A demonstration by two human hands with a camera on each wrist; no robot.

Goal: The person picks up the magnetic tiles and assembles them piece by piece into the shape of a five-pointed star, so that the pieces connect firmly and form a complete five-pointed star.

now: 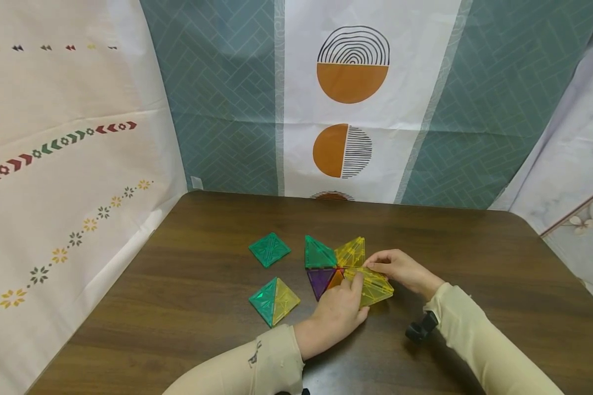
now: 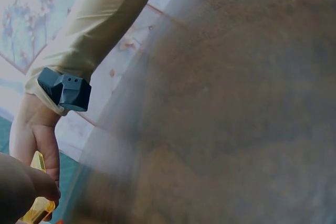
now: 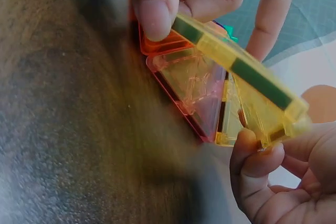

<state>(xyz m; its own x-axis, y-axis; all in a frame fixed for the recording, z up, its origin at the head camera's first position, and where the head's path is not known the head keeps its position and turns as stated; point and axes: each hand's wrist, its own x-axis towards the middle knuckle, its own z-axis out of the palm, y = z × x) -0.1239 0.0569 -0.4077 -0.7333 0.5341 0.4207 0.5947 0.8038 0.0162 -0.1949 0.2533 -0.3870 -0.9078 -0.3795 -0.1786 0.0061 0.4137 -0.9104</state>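
Both hands are at a tilted yellow magnetic tile (image 1: 378, 288), whose thick edge shows dark magnets in the right wrist view. My left hand (image 1: 335, 315) grips its near left corner, thumb on one side and fingers on the other. The right hand (image 1: 400, 269) pinches its far corner between thumb and fingertips. Under the raised tile lies a pinkish-red triangular tile (image 3: 191, 87). Joined around the same centre are an orange tile (image 1: 335, 279), a purple tile (image 1: 320, 282), a green tile (image 1: 318, 253) and another yellow tile (image 1: 352, 252). The left hand partly covers the orange one.
Left of the cluster, a diamond of green triangles (image 1: 269, 249) lies on the brown table (image 1: 202, 274). Nearer stands a green and yellow diamond (image 1: 263, 302). Patterned cloths (image 1: 222, 82) hang behind the table and at both sides. A dark camera (image 1: 421, 327) is strapped at the right wrist.
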